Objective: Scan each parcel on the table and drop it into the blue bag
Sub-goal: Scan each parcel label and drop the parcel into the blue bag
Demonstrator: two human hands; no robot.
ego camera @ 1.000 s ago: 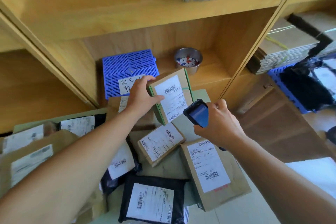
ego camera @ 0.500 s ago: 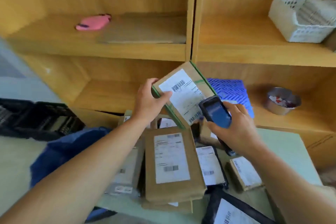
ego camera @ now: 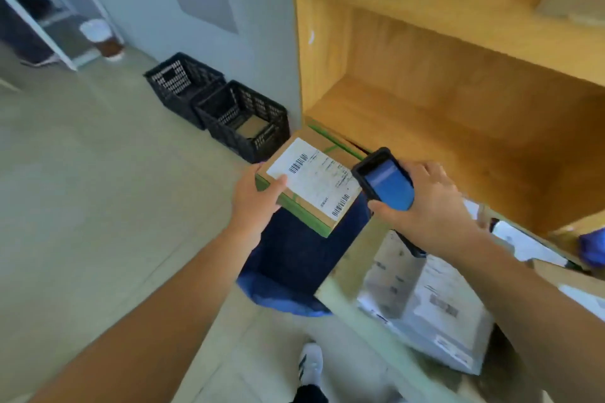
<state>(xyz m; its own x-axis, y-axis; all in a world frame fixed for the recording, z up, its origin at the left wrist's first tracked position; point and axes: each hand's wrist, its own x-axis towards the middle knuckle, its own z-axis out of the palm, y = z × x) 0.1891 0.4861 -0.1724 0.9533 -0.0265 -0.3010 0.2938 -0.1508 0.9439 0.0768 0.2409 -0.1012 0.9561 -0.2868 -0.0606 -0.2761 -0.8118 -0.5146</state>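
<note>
Since half a second ago the view has swung left off the worktop (ego camera: 347,311), and both hands have carried their loads out past its left edge, over the floor. Largest here is the wooden shelf unit (ego camera: 425,101) on the right. Below the hands stands the blue bag (ego camera: 278,299), mouth open upward, against the worktop's edge. More parcels (ego camera: 425,304) lie blurred on the worktop.

The cardboard parcel (ego camera: 314,180) hangs in the air right above the bag's mouth, label up. Its long axis runs from far-left to near-right. The left hand (ego camera: 258,196) grips its left end, thumb on the label and fingers underneath. The right hand (ego camera: 425,203) is wrapped round the scanner (ego camera: 386,183), just beside the parcel's right edge.

The bag lies straight down from the left hand, the nearer one, so letting go should suffice. Whether the scan registered I cannot tell.
</note>
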